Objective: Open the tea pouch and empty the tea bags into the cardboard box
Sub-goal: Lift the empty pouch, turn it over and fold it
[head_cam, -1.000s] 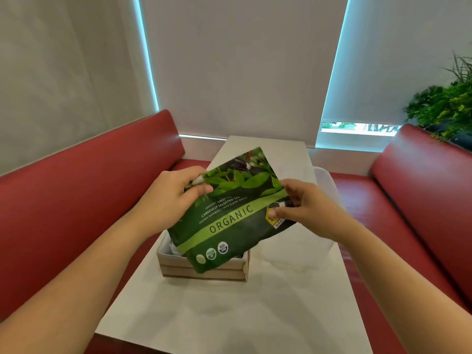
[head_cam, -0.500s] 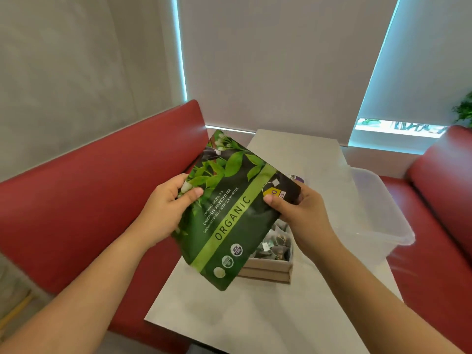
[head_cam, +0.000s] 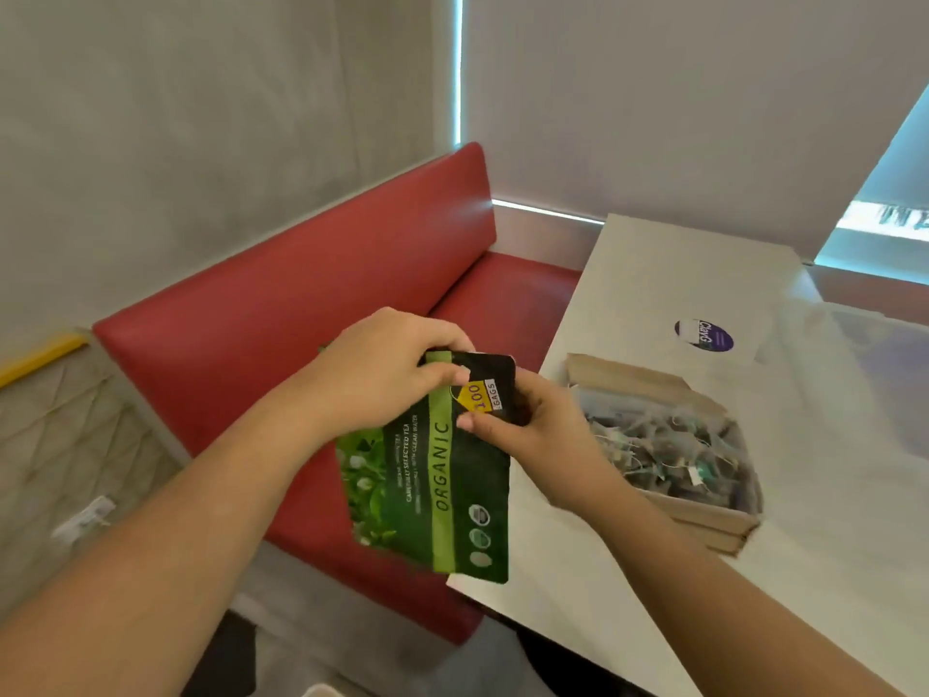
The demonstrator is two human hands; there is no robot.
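Observation:
The green tea pouch (head_cam: 432, 475), printed ORGANIC, hangs flat and upright over the table's left edge and the bench. My left hand (head_cam: 382, 374) grips its top edge from the left. My right hand (head_cam: 528, 430) pinches its upper right corner, thumb on the front near the yellow 100 BAGS label. Whether the pouch's top is open is hidden by my fingers. The cardboard box (head_cam: 704, 520) stands on the table to the right of my hands, with several tea bags (head_cam: 668, 450) lying inside it.
The white table (head_cam: 678, 274) carries a round purple sticker (head_cam: 704, 335) behind the box and a clear plastic container (head_cam: 864, 354) at the right. A red bench (head_cam: 311, 294) runs along the left, under the pouch. Grey wall and window blinds stand behind.
Both hands carried the pouch left, off the box and past the table's edge, and turned it upright. My view swung left and down, so the box with tea bags now shows at the right.

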